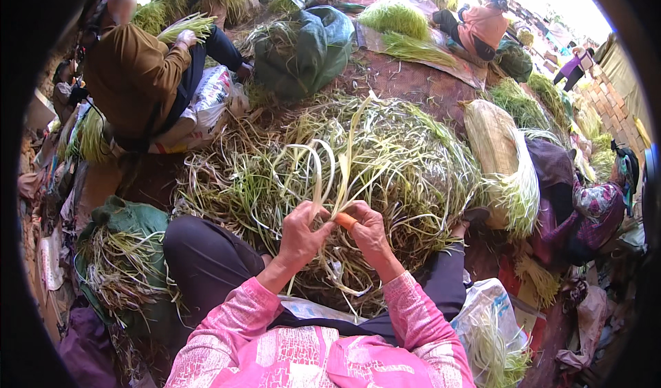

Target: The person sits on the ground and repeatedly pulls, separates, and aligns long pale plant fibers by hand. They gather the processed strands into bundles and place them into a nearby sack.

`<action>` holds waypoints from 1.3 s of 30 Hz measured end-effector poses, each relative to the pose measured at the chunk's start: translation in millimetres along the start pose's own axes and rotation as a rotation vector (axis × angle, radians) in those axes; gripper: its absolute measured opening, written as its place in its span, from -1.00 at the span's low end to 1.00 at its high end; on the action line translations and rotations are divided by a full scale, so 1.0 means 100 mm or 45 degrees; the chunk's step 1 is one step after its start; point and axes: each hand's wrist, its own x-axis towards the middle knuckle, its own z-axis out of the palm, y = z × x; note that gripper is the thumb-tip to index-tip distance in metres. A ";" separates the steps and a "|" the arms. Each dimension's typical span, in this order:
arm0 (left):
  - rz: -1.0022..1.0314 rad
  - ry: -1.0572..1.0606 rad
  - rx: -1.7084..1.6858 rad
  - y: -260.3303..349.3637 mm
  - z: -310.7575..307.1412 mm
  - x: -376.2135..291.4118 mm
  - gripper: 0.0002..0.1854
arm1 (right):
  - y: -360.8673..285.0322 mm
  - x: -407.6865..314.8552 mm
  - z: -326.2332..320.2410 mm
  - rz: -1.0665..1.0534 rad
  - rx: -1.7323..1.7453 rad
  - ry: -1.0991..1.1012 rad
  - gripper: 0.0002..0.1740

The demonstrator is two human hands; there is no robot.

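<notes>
My left hand (304, 235) and my right hand (369, 230) meet in front of my chest, pinching a few long, pale, chive-like stalks (345, 173) between thumbs and fingers. Some of these leaves stand up above the hands, others arch over to the left. An orange finger cover (345, 220) sits on a digit of my right hand. Beneath and beyond both hands spreads a large tangled heap of green, pale and dried brown stalks (392, 145), lying between my legs. Thin strands hang below the fingers. Where exactly the fingertips grip is partly hidden.
At left stands a green sack (116, 215) of loose stalks. A tan sack (490, 155) at right bears a bundle of pale stalks (521, 186). Nearer lies a white bag (483, 305). People sit working at left (134, 78) and right (594, 212).
</notes>
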 end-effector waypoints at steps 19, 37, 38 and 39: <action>-0.544 0.227 -1.199 -0.04 -0.29 0.15 -0.90 | 0.75 -0.52 -1.19 0.522 -1.116 0.234 -0.42; -0.706 0.058 -1.221 0.02 0.06 0.07 -0.88 | 0.17 -0.15 -0.01 -0.034 -0.230 -0.356 -0.72; -0.688 0.070 -1.209 0.06 -0.04 0.14 -0.88 | 0.14 -0.21 -0.09 0.098 -0.434 -0.440 -0.70; -0.677 0.129 -1.179 0.02 -0.13 0.20 -0.87 | -0.07 -0.29 -0.12 0.469 -0.450 -0.557 -0.73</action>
